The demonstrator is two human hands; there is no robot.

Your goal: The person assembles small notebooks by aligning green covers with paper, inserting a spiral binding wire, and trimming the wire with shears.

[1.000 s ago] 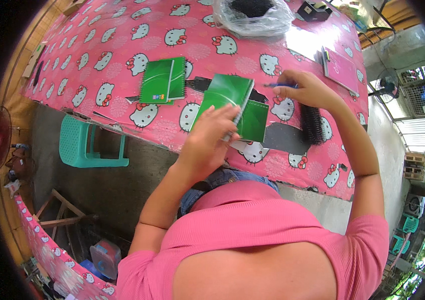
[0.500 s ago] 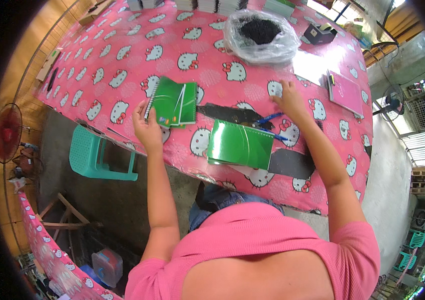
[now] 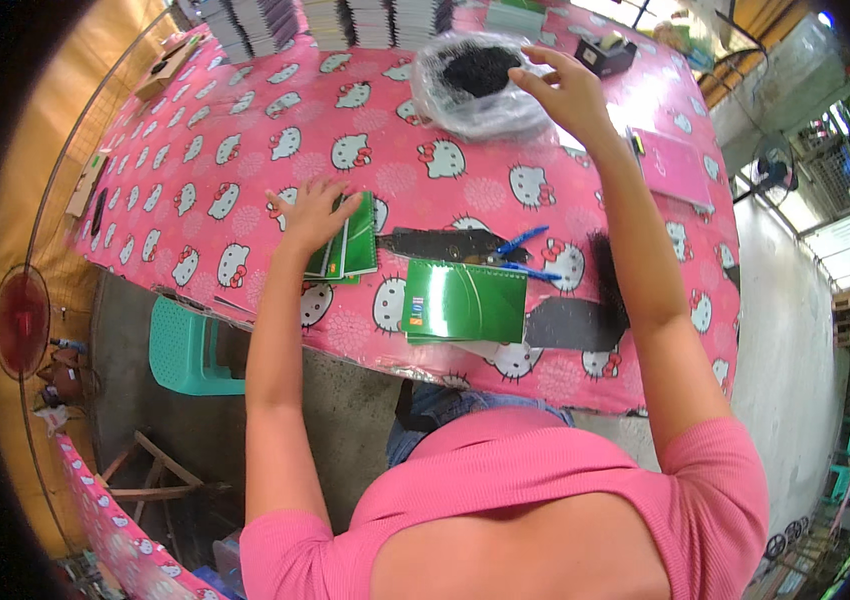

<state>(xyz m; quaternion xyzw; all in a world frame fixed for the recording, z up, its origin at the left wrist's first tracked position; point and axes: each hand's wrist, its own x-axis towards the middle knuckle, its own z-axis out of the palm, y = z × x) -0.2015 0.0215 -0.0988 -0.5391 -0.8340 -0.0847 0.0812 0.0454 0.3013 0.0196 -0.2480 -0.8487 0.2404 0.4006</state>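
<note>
My left hand (image 3: 315,215) lies open, fingers spread, over the upper part of a small stack of green spiral notebooks (image 3: 360,245), hiding much of it. Further right, my right hand (image 3: 570,95) is stretched out at the near right rim of a clear plastic bag (image 3: 445,115). Its fingers are apart with nothing seen between them. Inside the bag is a dark mass of fine black pieces (image 3: 480,70), too tangled to name. Nearer me lies another pile of green notebooks (image 3: 465,300), its spiral edge along the top.
Blue pens (image 3: 523,240) and dark flat sheets (image 3: 575,325) lie beside the near notebooks. A pink notebook (image 3: 673,170) sits at the right, a black tape dispenser (image 3: 605,55) behind it. Tall notebook stacks (image 3: 330,25) line the far edge. A green stool (image 3: 185,345) stands at the left.
My left hand has gone from the left edge of the notebooks to their top. My right hand has reached forward from the table to the plastic bag. The view has shifted slightly.
</note>
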